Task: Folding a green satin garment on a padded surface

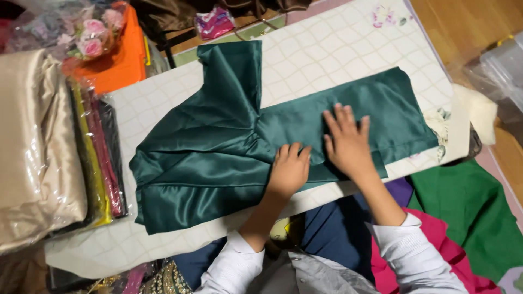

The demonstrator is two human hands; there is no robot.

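One garment: dark green satin piece [218,147], glossy, creased into soft folds at the left, flat and doubled over at the right.
Place: spread across a white quilted board [338,49].
Left hand [289,171]: fingers curled, knuckles pressing the fabric — gripping nothing.
Right hand [347,142]: fingers splayed flat on the cloth — pressing only.

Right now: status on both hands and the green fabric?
Left hand curled, knuckles down on dark green satin cloth. Right hand flat, fingers spread on its folded strip. Cloth lies on quilted white board; nothing on top.
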